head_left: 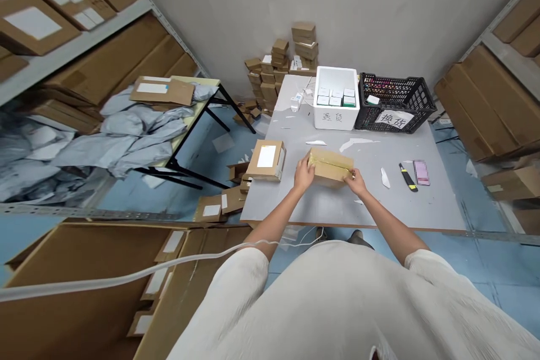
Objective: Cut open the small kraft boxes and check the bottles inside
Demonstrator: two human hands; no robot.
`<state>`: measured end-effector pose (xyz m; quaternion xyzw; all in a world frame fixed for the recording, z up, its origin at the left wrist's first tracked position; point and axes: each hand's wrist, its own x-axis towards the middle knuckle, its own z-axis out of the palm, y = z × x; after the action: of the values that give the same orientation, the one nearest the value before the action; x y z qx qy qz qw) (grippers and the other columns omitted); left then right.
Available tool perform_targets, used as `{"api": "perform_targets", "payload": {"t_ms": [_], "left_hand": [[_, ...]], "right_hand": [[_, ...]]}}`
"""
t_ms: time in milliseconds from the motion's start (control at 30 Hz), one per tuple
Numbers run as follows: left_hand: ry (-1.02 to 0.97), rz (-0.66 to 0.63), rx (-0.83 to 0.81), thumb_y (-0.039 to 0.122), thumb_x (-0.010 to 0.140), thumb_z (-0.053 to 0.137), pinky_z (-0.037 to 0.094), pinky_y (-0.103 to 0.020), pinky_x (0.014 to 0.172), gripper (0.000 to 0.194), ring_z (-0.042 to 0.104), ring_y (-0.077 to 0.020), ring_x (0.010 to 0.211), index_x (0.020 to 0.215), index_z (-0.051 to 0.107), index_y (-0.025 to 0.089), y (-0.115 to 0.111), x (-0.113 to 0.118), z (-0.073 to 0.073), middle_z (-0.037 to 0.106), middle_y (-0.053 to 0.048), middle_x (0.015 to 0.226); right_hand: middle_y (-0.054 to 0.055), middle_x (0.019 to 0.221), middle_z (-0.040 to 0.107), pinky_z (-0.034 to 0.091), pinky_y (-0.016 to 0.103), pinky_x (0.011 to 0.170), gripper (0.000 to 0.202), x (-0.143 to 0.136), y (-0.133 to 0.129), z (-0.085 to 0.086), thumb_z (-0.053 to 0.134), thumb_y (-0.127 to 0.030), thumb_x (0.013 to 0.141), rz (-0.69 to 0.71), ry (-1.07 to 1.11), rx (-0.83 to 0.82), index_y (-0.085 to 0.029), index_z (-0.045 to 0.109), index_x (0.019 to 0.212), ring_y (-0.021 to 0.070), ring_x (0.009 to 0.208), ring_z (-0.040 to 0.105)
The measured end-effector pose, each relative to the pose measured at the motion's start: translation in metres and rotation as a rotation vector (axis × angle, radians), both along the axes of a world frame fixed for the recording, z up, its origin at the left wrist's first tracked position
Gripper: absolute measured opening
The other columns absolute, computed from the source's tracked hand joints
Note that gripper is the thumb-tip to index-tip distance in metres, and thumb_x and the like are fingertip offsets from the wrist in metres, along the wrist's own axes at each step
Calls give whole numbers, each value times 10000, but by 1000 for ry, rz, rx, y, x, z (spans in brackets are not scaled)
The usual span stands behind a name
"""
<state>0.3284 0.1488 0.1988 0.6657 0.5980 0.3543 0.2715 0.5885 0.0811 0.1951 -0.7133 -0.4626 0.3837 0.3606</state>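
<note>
Gripping a taped carton (330, 169) at both ends over the counter (405, 211), close to the middle of the near edge. Clamping the left end with the left hand (304, 174), thumb up near the top face; clamping the right end, at its near corner, with the right hand (355, 181). Showing glossy yellowish tape along the carton's top; cannot tell whether resting on the counter or lifted slightly off it.

Just left of the left hand, along the counter's left edge, can see a labelled box (260, 166) lying flat, white label up. To the right of the right hand, can see a white scrap (385, 178), then, towards the right edge, a black-and-yellow utility knife (408, 178) beside a pink rectangular item (421, 172).

Beyond the carton, can see more torn white pieces (315, 142) scattered across the counter. At the far edge, can make out a white bin (336, 120) with small boxes (335, 101) inside, and next to it, by the far right corner, a black crate (422, 102) bearing a handwritten paper sign (394, 118). Towards the far left corner, can see a white plug-like device (296, 102).

Off the left edge, well apart, can see a side table (184, 124) piled with grey parcels (143, 126).
</note>
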Motion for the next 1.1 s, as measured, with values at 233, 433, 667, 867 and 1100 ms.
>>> {"api": "perform_targets", "payload": {"t_ms": [233,433,667,867,1100], "left_hand": [[-25,48,-158,344,1004,602,569,-495,1068,372,719,-332,1165,1331,709,204,-21,-32,-26,771,-143,1221],[-89,-61,-172,344,981,612,578,-480,1034,430,732,-301,1048,1383,697,217,-23,5,-41,784,-123,1196],[-126,-138,-186,360,972,621,572,-475,1037,498,716,-291,1071,1448,645,214,-21,85,-37,748,-143,1273],[60,-97,-27,308,947,655,473,-589,1158,561,563,-396,1407,1501,601,237,-35,128,-10,601,-204,1525],[281,-396,60,338,934,690,403,-602,1199,509,504,-402,1438,1440,648,324,-54,182,6,581,-159,1536]], "right_hand": [[81,1398,716,562,456,1093,559,-15,10,2,680,-375,734,1,-22,-13,-259,621,1277,264,1154,711],[79,1364,725,543,485,1133,557,23,0,8,670,-386,719,-60,-113,-10,-263,642,1261,291,1206,695],[80,1346,730,544,503,1128,548,96,-19,17,649,-343,733,-119,-146,-34,-245,638,1271,280,1194,695],[63,1286,746,596,472,1043,413,155,-29,28,662,-326,796,-48,-103,4,-260,715,1200,258,1109,724],[91,1196,764,578,494,1074,388,245,-33,19,680,-328,805,-137,-235,-77,-255,787,1171,303,1103,733]]}}
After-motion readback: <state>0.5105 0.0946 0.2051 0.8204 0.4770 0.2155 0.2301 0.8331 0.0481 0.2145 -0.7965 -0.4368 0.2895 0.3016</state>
